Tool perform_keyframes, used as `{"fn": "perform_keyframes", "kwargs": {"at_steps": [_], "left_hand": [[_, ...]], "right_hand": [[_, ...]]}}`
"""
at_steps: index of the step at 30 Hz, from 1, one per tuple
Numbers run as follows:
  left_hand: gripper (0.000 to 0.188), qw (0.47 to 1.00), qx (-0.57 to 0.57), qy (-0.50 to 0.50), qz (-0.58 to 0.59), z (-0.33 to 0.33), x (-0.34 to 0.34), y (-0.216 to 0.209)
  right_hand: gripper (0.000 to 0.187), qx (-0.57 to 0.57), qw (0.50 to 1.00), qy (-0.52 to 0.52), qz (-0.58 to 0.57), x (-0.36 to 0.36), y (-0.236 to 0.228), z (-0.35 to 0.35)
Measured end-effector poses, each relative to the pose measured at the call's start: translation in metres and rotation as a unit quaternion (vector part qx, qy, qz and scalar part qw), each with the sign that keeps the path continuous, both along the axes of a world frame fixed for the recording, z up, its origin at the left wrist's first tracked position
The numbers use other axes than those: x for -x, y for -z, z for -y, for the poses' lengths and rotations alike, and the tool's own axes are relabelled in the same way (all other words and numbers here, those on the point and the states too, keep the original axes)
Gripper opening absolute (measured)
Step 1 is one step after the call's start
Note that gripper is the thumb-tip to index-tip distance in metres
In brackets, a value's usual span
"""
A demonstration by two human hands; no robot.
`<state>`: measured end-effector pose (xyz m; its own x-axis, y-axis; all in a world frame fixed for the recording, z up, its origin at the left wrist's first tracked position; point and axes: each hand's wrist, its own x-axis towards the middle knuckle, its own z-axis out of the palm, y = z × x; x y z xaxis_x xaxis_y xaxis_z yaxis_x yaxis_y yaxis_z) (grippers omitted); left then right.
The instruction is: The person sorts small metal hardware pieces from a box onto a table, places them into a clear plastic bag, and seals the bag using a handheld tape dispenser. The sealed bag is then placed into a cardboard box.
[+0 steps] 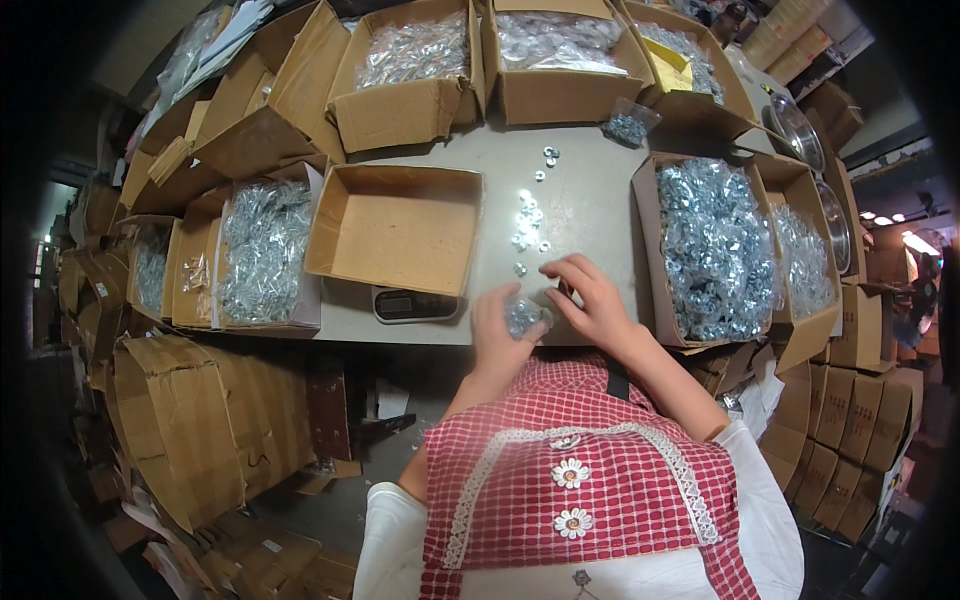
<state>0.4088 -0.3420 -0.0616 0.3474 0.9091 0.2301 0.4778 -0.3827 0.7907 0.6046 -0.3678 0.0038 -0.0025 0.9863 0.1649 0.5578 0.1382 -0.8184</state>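
Observation:
My left hand [495, 328] is closed around a small clear plastic bag [522, 316] with shiny metal parts inside, held over the table's front edge. Just to its right, my right hand [592, 300] has its fingers bent and spread, with nothing visible between them. Its fingertips hover near the bag's top. Beyond both hands, loose metal washers [527, 222] form a rough line up the grey table [590, 190]. One more washer [520, 269] lies close to my left fingertips.
An open cardboard box [395, 225] stands at left, behind a small dark scale [416, 305]. At right, a box [650, 240] brims with bagged metal parts. More boxes of bags [410, 55] line the back. A filled bag [627, 125] lies at the far right.

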Motion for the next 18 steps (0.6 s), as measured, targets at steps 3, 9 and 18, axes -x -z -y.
{"fn": "perform_keyframes", "kwargs": {"at_steps": [3, 9, 18], "left_hand": [[0.069, 1.0, 0.007, 0.011, 0.005, -0.001, -0.001, 0.0], [0.071, 1.0, 0.015, 0.009, 0.008, 0.001, 0.0, -0.003], [0.068, 1.0, 0.012, 0.0, 0.009, 0.0, 0.0, -0.001]], "right_hand": [[0.036, -0.008, 0.998, -0.014, 0.059, 0.002, 0.018, -0.029], [0.023, 0.023, 0.981, -0.064, 0.184, 0.01, 0.041, -0.054], [0.026, -0.031, 0.996, -0.077, -0.014, -0.01, -0.005, 0.003]]}}
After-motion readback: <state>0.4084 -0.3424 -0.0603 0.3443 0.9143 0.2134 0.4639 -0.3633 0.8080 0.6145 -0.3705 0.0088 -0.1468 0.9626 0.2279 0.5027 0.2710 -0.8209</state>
